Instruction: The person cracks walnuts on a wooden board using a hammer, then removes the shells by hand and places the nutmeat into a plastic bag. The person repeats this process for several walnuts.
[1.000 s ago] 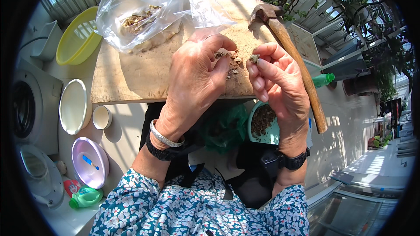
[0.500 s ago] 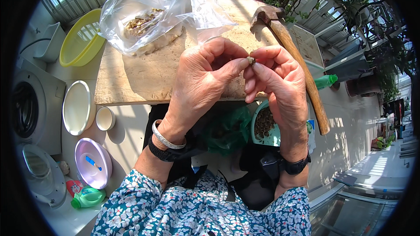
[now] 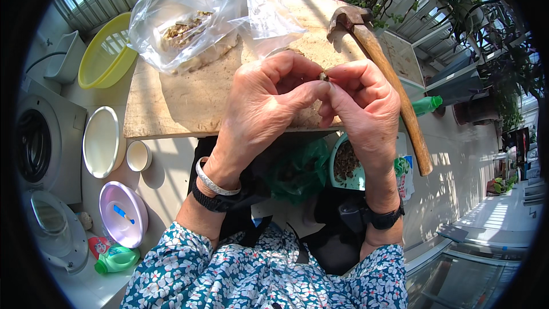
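1. Pinching one tiny pale-brown piece (image 3: 323, 76) with left hand (image 3: 260, 94) and right hand (image 3: 366, 100) at once, thumbs up against forefingers, barely any gap. Probably using just fingertips because of the size. Can't tell what kind of piece.
2. Holding it over the near part of the wooden board (image 3: 189, 103), likely for the sunlight and for catching crumbs.
3. Off to the right, a hammer (image 3: 393, 83), head on the board, handle out past the near edge, maybe for easy grabbing.
4. Texture-wise: worn, dusty flat wood; smooth rounded handle; brownish, rusty-looking metal.
5. Back left: thin crinkly clear bag (image 3: 229, 6) with flaky brown bits (image 3: 186, 31) inside.
6. Down below: smooth mint-green bowl (image 3: 353, 183) of crumbly dark bits (image 3: 345, 163), beside a crumpled green bag (image 3: 297, 177).
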Tool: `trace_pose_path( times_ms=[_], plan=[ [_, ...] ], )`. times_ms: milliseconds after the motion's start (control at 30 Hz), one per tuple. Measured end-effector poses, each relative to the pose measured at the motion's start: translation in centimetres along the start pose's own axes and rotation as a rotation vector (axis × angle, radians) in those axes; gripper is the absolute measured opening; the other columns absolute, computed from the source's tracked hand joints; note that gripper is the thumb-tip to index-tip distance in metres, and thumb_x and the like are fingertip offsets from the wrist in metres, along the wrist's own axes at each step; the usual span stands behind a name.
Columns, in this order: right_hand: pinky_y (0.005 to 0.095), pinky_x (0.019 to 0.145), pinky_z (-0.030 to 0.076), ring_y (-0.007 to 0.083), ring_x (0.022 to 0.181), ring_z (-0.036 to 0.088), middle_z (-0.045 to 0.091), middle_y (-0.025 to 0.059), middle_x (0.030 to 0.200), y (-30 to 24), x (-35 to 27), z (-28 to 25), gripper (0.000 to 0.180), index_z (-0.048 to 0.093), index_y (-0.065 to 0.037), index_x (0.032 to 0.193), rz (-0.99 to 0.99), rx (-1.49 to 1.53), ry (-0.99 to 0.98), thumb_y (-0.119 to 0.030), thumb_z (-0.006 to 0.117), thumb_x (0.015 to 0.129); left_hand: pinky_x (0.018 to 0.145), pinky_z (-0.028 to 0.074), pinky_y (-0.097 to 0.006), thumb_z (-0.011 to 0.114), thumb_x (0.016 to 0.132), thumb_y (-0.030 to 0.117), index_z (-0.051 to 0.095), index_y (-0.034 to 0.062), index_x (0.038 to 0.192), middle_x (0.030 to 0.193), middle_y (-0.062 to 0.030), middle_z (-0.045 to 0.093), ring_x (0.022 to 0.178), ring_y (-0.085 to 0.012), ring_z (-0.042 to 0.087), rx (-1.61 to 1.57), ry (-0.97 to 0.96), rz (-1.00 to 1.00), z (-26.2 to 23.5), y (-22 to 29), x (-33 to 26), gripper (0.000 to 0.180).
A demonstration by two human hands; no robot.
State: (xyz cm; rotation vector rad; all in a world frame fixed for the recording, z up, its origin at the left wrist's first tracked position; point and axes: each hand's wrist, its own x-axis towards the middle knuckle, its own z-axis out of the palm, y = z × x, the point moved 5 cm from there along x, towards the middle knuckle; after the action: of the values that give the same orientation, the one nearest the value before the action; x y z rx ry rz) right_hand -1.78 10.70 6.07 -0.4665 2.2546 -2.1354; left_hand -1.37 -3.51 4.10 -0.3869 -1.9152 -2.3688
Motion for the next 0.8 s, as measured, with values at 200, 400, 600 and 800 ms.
trace_pose_path(
  times_ms=[200, 400, 600, 800],
  plan=[
    [0.0192, 0.055, 0.051, 0.0064, 0.064, 0.061, 0.064, 0.0046, 0.079, -0.09, -0.18, 0.09, 0.007, 0.058, 0.0, 0.099, -0.041, 0.027, 0.009, 0.0, 0.06, 0.092, 0.075, 0.052, -0.022, 0.066, 0.087, 0.001, 0.065, -0.0033, 0.1, 0.091, -0.0052, 0.068, 0.081, -0.0086, 0.063, -0.092, 0.019, 0.025, 0.08, -0.04, 0.01, 0.014],
    [0.0206, 0.054, 0.054, 0.0078, 0.065, 0.062, 0.065, 0.0067, 0.083, 0.36, 0.15, -0.29, 0.009, 0.058, 0.001, 0.1, 0.026, 0.223, -0.032, -0.002, 0.06, 0.092, 0.075, 0.052, -0.022, 0.064, 0.087, -0.002, 0.065, -0.0033, 0.098, 0.09, -0.0053, 0.068, 0.082, -0.009, 0.064, -0.155, 0.001, 0.064, 0.01, -0.01, 0.19, 0.011],
    [0.021, 0.053, 0.055, 0.0084, 0.065, 0.063, 0.066, 0.0073, 0.083, 0.66, 0.23, -0.2, 0.01, 0.058, 0.001, 0.101, 0.024, 0.227, -0.044, -0.002, 0.06, 0.092, 0.074, 0.052, -0.022, 0.064, 0.086, -0.004, 0.065, -0.0034, 0.096, 0.088, -0.005, 0.068, 0.081, -0.0089, 0.064, -0.139, 0.042, 0.121, 0.14, 0.02, -0.03, 0.01],
    [0.0238, 0.052, 0.053, 0.0117, 0.061, 0.063, 0.065, 0.0096, 0.079, 0.62, 0.17, 0.0, 0.009, 0.056, 0.002, 0.101, 0.017, 0.178, 0.007, -0.002, 0.058, 0.092, 0.071, 0.052, -0.021, 0.065, 0.085, -0.004, 0.064, -0.0028, 0.094, 0.083, -0.0038, 0.068, 0.078, -0.0083, 0.065, -0.061, 0.1, 0.193, 0.25, 0.03, -0.08, 0.009]
  ],
)
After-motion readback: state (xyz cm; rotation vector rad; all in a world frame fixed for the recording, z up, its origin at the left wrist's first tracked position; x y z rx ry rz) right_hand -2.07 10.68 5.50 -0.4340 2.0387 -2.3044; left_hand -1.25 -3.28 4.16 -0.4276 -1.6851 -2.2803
